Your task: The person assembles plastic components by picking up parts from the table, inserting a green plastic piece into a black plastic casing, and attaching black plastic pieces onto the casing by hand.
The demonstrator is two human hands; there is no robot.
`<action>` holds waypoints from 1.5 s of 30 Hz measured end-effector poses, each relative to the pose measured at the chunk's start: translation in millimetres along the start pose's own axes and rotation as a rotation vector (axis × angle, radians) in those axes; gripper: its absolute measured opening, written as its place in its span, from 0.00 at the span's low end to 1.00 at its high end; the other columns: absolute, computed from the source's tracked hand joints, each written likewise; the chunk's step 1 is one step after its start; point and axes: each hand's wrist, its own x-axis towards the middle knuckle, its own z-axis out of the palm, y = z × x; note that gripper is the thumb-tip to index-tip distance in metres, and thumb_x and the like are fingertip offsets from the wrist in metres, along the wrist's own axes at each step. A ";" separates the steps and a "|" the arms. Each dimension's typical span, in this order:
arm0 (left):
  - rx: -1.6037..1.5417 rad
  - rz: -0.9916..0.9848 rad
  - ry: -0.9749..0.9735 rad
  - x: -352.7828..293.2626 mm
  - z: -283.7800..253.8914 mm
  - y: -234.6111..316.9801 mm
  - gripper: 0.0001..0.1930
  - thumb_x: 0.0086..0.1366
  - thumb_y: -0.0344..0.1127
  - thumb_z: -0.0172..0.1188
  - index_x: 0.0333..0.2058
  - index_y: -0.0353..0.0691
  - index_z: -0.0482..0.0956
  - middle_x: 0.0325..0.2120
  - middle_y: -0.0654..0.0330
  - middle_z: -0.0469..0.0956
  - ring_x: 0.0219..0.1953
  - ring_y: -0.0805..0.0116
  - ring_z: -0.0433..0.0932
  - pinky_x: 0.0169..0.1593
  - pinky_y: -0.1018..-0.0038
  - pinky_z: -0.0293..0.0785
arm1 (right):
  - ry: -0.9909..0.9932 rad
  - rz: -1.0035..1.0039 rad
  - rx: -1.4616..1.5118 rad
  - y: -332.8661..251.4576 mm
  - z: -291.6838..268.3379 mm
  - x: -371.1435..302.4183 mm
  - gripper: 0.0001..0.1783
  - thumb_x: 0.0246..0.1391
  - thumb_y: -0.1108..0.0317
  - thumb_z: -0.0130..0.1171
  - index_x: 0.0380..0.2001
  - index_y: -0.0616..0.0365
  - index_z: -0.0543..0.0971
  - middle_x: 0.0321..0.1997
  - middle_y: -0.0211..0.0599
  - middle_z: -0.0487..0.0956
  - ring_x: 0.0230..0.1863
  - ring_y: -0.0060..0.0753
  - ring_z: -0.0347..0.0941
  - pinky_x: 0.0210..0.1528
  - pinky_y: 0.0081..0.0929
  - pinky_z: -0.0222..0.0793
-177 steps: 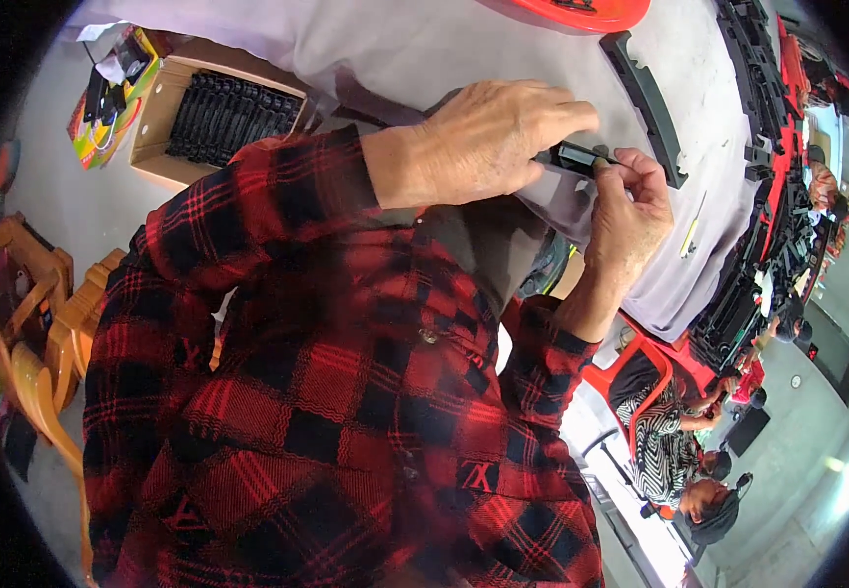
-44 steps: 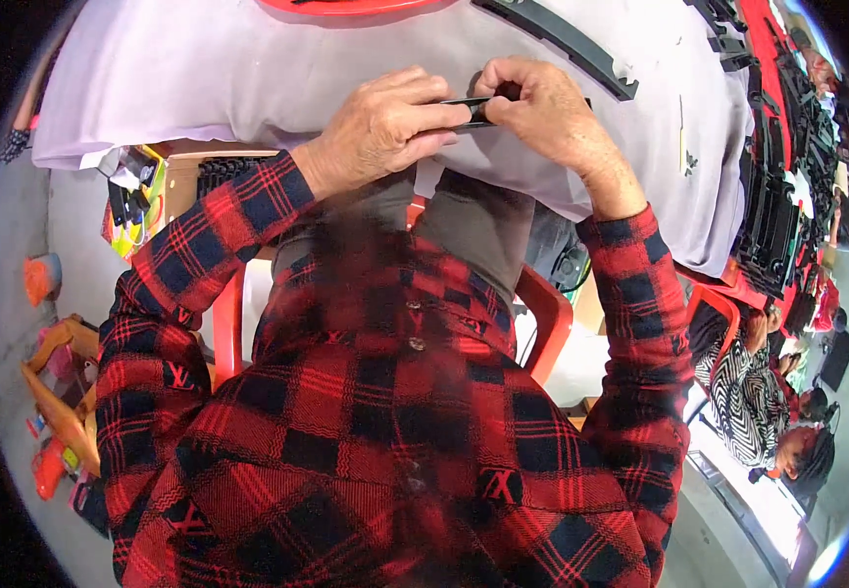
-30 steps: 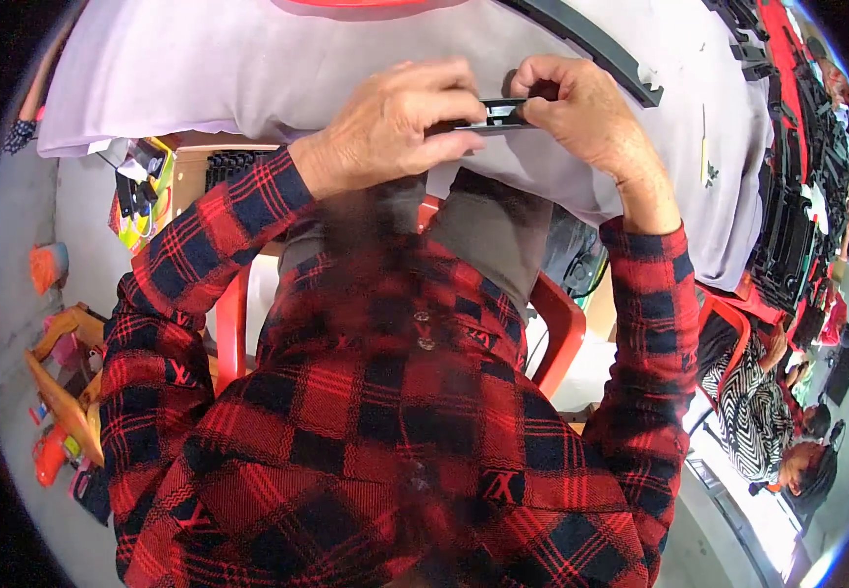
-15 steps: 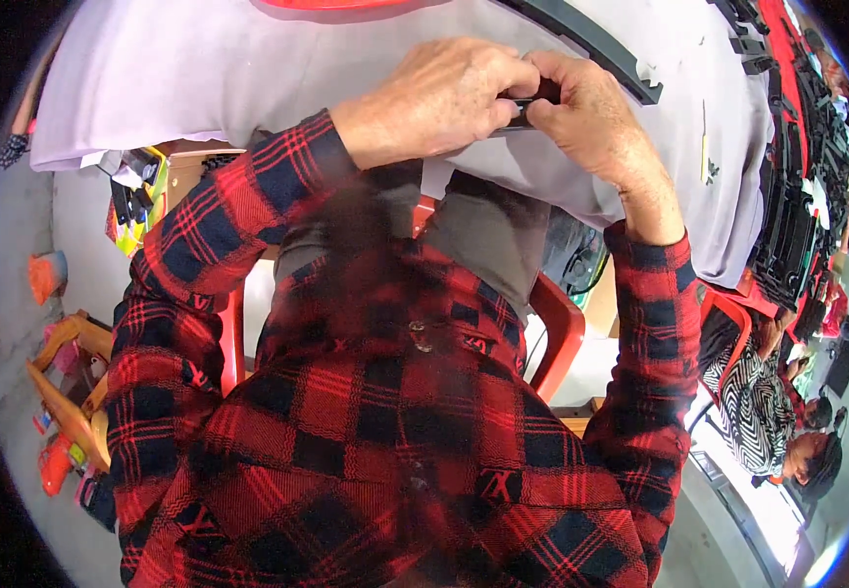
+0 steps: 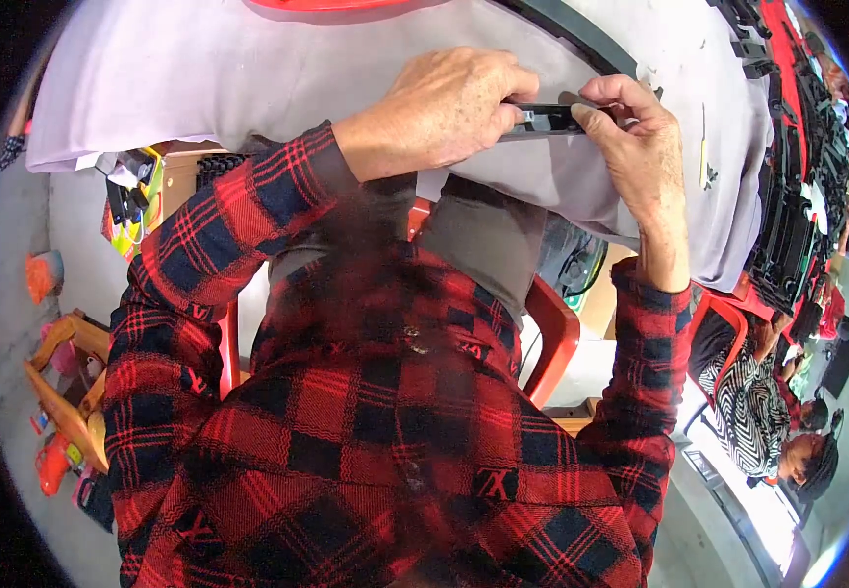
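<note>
Head view: black part (image 5: 552, 120), long axis sideways, left hand (image 5: 456, 110) to right hand (image 5: 646, 147).

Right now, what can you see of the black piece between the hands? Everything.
The black piece is narrow and plastic-looking, with a recessed middle and a small light patch toward the left. It runs roughly left to right, seen against the pale cloth. The left hand and right hand grip opposite ends, partly hiding them.
</note>
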 end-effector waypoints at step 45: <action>0.029 -0.076 0.079 1.5 4.7 11.7 0.08 0.58 0.36 0.62 0.36 0.42 0.78 0.30 0.56 0.76 0.36 0.48 0.77 0.38 0.56 0.71 | -0.340 -0.058 0.070 6.7 17.3 24.2 0.07 0.45 0.66 0.65 0.25 0.55 0.78 0.19 0.28 0.73 0.23 0.21 0.64 0.28 0.26 0.64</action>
